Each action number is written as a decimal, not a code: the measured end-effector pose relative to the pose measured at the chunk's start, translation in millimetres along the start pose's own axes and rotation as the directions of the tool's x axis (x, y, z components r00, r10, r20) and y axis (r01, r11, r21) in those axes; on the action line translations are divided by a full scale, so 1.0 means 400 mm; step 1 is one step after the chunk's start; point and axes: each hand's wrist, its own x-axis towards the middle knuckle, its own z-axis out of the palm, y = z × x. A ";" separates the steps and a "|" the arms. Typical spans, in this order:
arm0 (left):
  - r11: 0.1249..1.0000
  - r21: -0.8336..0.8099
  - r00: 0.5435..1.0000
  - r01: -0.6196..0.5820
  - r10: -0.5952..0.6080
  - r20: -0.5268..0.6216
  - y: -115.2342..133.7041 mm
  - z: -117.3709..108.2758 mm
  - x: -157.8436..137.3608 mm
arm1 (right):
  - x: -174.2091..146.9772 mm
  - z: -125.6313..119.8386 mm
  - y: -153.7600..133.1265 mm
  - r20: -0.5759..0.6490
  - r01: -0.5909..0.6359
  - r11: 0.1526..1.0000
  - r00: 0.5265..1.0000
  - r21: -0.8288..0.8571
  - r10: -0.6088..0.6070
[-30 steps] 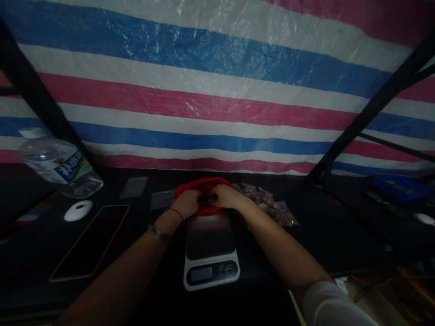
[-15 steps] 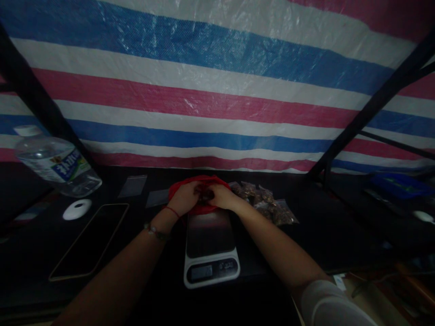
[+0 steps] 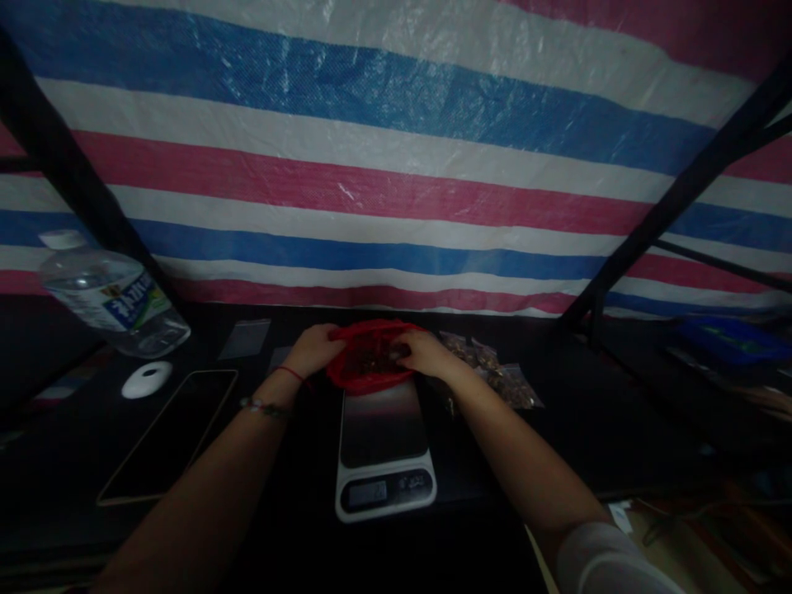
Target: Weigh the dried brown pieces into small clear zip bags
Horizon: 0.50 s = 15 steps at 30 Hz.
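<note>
A red plastic bag (image 3: 371,381) lies open behind the kitchen scale (image 3: 384,429), its front edge over the back of the weighing plate. Dark brown small pieces (image 3: 370,360) fill the bag; their kind is too dim to make out. My left hand (image 3: 313,350) pinches the bag's left rim. On the other side my right hand (image 3: 424,353) reaches in over the rim, its fingers curled at the brown pieces; what they hold is hidden. Several small clear bags (image 3: 516,386) of brown bits lie right of my right hand. The scale's display is lit but blurred.
To the left are a phone (image 3: 170,433), a white computer mouse (image 3: 147,379), a large clear bottle (image 3: 117,297) and a flat clear bag (image 3: 245,339). A blue tray (image 3: 733,340) sits far right, near what looks like another person's hand (image 3: 773,401). Striped sheeting (image 3: 396,190) hangs behind.
My left hand has moved from the bag's middle out to its left rim. My right hand has shifted slightly right, and the bag's contents show more. A blurred hand-like shape has appeared far right.
</note>
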 end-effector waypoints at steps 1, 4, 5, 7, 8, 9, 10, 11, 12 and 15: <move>0.995 -0.094 0.999 0.013 -0.016 -0.030 0.005 0.009 0.000 | -0.005 -0.002 0.003 0.007 -0.022 1.000 1.000 -0.014 0.022; 0.855 -0.518 0.996 0.029 -0.071 -0.062 0.023 0.032 -0.007 | -0.014 -0.001 0.010 0.032 -0.056 0.997 0.998 -0.050 0.058; 0.757 -0.652 0.996 0.032 -0.081 -0.045 0.029 0.039 -0.012 | -0.015 0.000 0.011 0.035 -0.057 0.997 0.998 -0.055 0.059; 0.556 -0.829 0.997 0.062 -0.079 0.021 0.038 0.050 -0.023 | -0.014 0.004 0.010 0.033 -0.034 0.998 0.999 -0.054 0.036; 0.478 -0.874 0.996 0.089 -0.071 0.062 0.041 0.054 -0.028 | -0.013 0.006 0.009 0.035 -0.012 0.999 0.999 -0.049 0.014; 0.416 -0.902 0.993 0.118 -0.062 0.102 0.043 0.055 -0.032 | -0.011 0.009 0.007 0.040 0.011 0.999 0.999 -0.043 -0.010; 0.359 -0.921 0.989 0.149 -0.052 0.140 0.044 0.055 -0.035 | -0.010 0.011 0.005 0.044 0.029 0.999 0.999 -0.039 -0.028; 0.297 -0.937 0.983 0.182 -0.036 0.180 0.043 0.054 -0.037 | -0.009 0.014 0.003 0.046 0.040 0.999 0.998 -0.036 -0.038; 0.228 -0.949 0.976 0.217 -0.016 0.219 0.043 0.052 -0.038 | -0.008 0.016 0.001 0.045 0.043 0.999 0.998 -0.032 -0.041; 0.049 -0.938 0.933 0.344 0.096 0.347 0.045 0.052 -0.037 | -0.005 0.023 -0.003 0.036 0.043 0.999 0.998 0.004 -0.043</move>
